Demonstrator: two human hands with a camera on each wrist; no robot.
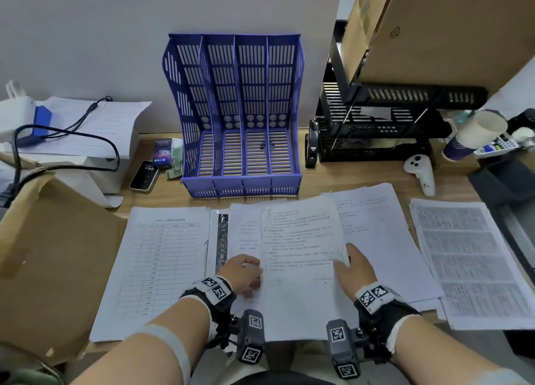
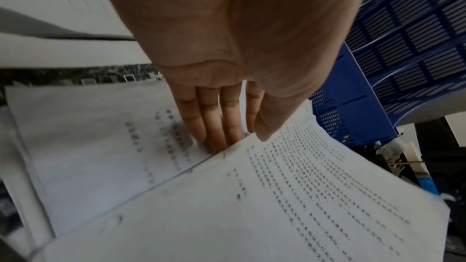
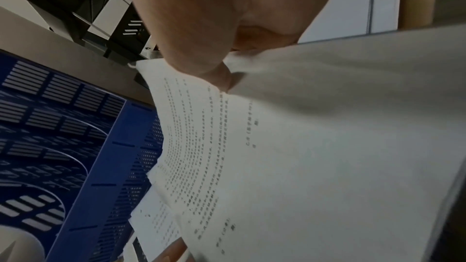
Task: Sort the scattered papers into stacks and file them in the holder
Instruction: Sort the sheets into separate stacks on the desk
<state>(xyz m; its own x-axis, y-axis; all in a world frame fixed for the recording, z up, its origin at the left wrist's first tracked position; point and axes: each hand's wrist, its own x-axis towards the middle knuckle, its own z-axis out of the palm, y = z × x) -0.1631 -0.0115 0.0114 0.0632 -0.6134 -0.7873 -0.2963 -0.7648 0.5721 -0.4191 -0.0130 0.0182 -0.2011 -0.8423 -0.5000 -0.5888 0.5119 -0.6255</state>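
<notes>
A blue four-slot file holder (image 1: 240, 115) stands at the back of the wooden desk, its slots bare. Over the middle of the desk both hands hold up one printed text sheet (image 1: 301, 254). My left hand (image 1: 256, 271) pinches its left edge; in the left wrist view the thumb lies on the sheet (image 2: 302, 196) and the fingers (image 2: 214, 123) slip under it. My right hand (image 1: 346, 258) pinches the right edge, thumb creasing the sheet (image 3: 277, 166). Beneath and around lie a table form (image 1: 162, 263), text pages (image 1: 376, 234) and a densely printed stack (image 1: 469, 257).
Flattened cardboard (image 1: 52, 263) covers the left side, with a white printer (image 1: 72, 141) behind it. A phone (image 1: 144, 176) and a small box lie left of the holder. A black rack (image 1: 376, 118), a white controller (image 1: 421, 173) and a paper cup (image 1: 474, 135) stand on the right.
</notes>
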